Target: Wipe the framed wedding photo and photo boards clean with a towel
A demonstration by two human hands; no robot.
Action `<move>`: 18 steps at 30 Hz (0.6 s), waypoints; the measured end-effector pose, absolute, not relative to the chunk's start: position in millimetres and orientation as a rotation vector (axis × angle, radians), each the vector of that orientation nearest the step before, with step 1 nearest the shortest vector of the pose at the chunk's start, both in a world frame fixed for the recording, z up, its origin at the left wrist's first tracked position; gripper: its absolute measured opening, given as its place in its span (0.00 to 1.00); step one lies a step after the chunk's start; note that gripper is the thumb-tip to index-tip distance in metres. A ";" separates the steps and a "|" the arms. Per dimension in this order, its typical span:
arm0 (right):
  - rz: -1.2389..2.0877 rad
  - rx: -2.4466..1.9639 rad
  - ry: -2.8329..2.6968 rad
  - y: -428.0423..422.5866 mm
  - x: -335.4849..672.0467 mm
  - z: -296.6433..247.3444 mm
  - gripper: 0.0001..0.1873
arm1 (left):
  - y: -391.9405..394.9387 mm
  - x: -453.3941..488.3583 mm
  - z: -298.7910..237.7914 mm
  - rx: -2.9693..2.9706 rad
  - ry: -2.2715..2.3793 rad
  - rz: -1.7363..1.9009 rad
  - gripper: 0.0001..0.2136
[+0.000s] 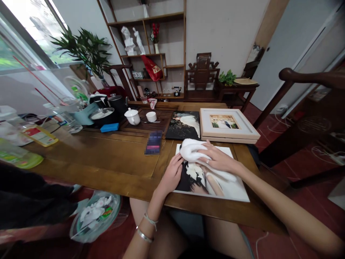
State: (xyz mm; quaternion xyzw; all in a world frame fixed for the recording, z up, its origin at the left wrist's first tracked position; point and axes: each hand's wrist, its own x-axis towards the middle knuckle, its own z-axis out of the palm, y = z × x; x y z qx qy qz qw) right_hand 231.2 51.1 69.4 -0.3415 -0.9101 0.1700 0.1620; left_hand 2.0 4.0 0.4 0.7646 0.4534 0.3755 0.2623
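A large photo panel (226,189) lies flat at the near edge of the wooden table, showing white clothing against a dark part. My right hand (217,156) is closed over a bunched white cloth (190,149), which rests on the panel's upper left part. My left hand (172,174) holds the panel's left edge, with its fingertips close to the cloth. Both hands and the cloth hide part of the picture. Just beyond the panel lie a dark photo panel (183,126) and a light wooden picture frame (246,131).
A phone (153,142) lies left of the panel. Farther back are a white lidded cup (132,117), a small white bowl (151,116) and a blue block (109,127). Bottles (44,136) stand at the left. A lined trash bin (115,212) is on the floor near another person's leg.
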 end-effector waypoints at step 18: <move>0.313 -1.065 -2.528 10.3 240.0 44.2 0.16 | 4.4 2.0 1.1 2.016 1.218 1.048 0.19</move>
